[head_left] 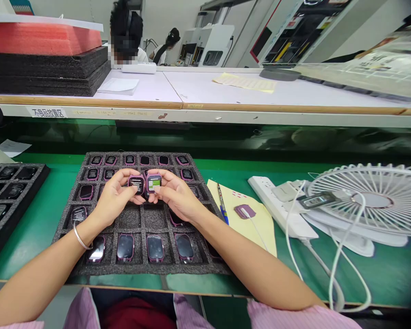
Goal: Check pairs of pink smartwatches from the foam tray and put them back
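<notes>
Between the thumb and fingers of my left hand is a purple-framed smartwatch whose dark screen shows white text. Close beside it, my right hand grips a second purple smartwatch, its screen lit with a green and white display. Both are held above a grey foam tray divided into square pockets. Many pockets hold similar watch bodies, some with text on their screens, others dark. A few pockets under my hands have nothing in them. My wrists and forearms cover parts of the tray.
Right of the tray lie yellow paper, a pen and a purple piece on a white cable. Beyond are a power strip and a white fan. Another foam tray stands left. A shelf crosses behind; two people sit beyond.
</notes>
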A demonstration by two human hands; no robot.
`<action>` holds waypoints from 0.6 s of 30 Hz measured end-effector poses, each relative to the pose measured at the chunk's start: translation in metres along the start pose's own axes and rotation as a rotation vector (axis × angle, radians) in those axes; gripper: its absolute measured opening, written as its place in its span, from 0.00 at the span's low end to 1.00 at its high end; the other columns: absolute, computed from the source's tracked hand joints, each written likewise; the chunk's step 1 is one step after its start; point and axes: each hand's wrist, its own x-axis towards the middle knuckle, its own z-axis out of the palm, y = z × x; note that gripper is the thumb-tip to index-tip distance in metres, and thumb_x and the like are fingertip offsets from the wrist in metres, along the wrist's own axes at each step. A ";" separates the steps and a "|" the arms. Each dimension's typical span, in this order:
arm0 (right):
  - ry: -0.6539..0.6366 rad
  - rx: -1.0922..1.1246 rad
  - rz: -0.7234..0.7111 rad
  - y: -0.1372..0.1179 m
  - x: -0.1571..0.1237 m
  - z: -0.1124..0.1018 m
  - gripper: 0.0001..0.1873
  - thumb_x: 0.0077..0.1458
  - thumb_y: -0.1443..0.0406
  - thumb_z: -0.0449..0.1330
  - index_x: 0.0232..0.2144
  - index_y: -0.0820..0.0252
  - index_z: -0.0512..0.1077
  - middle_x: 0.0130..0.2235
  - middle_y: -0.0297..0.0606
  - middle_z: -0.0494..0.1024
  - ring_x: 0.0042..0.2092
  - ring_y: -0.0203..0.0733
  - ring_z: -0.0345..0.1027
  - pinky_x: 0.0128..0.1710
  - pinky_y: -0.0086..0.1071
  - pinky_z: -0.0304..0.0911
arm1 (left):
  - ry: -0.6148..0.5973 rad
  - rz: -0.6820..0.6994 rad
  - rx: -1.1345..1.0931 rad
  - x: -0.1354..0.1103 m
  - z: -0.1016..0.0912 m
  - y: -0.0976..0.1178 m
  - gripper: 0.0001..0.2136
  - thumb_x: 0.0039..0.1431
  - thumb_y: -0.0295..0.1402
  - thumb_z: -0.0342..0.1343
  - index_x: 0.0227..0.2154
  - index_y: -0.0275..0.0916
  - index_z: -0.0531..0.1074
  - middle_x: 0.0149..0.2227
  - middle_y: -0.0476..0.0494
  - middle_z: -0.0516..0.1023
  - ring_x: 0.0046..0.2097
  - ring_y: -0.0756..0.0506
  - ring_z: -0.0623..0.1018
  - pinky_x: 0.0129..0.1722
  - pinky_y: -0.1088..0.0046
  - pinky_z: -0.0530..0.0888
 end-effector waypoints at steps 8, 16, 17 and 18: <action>0.038 0.107 0.082 -0.003 0.001 0.000 0.28 0.48 0.68 0.71 0.52 0.57 0.70 0.39 0.33 0.81 0.30 0.35 0.75 0.31 0.28 0.68 | 0.007 -0.027 -0.047 -0.002 -0.001 0.003 0.19 0.48 0.30 0.63 0.44 0.38 0.70 0.37 0.51 0.79 0.28 0.49 0.84 0.31 0.74 0.83; 0.071 0.059 0.073 -0.002 0.003 -0.003 0.33 0.44 0.71 0.72 0.53 0.55 0.68 0.39 0.32 0.81 0.26 0.32 0.71 0.26 0.26 0.63 | 0.010 -0.082 -0.081 -0.001 -0.001 0.004 0.26 0.44 0.28 0.65 0.49 0.38 0.68 0.36 0.51 0.79 0.27 0.50 0.82 0.27 0.77 0.79; 0.074 0.047 0.068 -0.001 0.003 -0.003 0.30 0.45 0.69 0.72 0.51 0.56 0.69 0.38 0.32 0.81 0.25 0.31 0.70 0.26 0.26 0.62 | 0.013 -0.087 -0.064 -0.001 -0.001 0.004 0.24 0.46 0.30 0.65 0.49 0.37 0.69 0.34 0.52 0.79 0.25 0.51 0.81 0.24 0.78 0.77; 0.074 0.041 0.068 0.000 0.003 -0.003 0.27 0.47 0.67 0.72 0.49 0.57 0.70 0.37 0.33 0.81 0.25 0.32 0.69 0.25 0.26 0.61 | 0.015 -0.094 -0.048 -0.001 -0.001 0.003 0.22 0.48 0.32 0.65 0.48 0.37 0.70 0.31 0.53 0.78 0.23 0.51 0.79 0.22 0.79 0.75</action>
